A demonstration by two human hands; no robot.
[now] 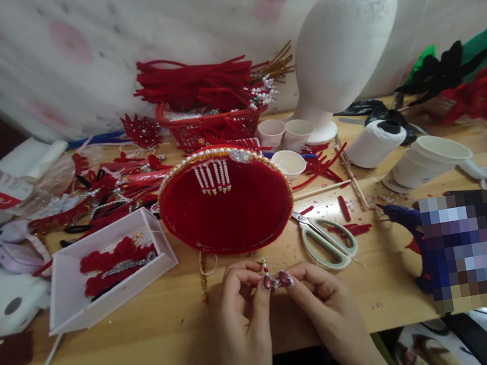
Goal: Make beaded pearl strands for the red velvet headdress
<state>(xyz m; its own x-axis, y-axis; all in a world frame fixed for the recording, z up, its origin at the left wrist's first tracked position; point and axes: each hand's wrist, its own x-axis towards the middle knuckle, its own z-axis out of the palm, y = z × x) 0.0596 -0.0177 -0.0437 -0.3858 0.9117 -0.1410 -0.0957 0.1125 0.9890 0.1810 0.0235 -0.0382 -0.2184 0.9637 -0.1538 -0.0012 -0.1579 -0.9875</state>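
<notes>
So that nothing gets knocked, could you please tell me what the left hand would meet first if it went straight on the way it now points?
Beyond the beads it holds, the left hand would probably first meet the red oval piece, though depth is hard to judge.

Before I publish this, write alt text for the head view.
The left hand and right hand hold a small beaded ornament over a wooden table. Beyond is a red oval form edged with beads, between a white tray and scissors.
</notes>
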